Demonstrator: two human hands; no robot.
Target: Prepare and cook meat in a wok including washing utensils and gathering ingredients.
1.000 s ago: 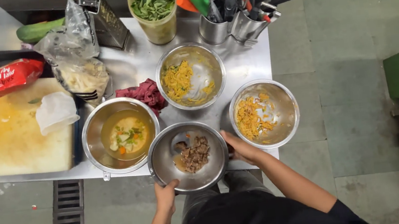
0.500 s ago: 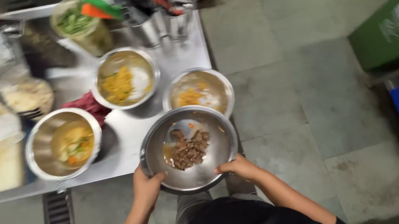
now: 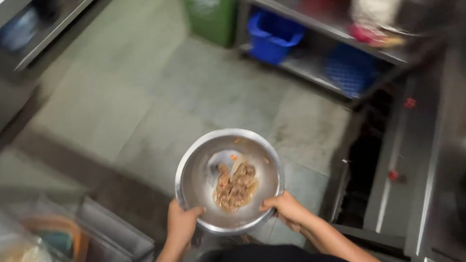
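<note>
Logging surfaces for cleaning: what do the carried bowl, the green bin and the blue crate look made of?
Bowl: looks like stainless steel, a shiny silver wall with soft reflections, held at the rim by the left hand and right hand. Green bin: likely plastic, flat matte colour. Blue crate: probably moulded plastic, though it is blurred.
</note>
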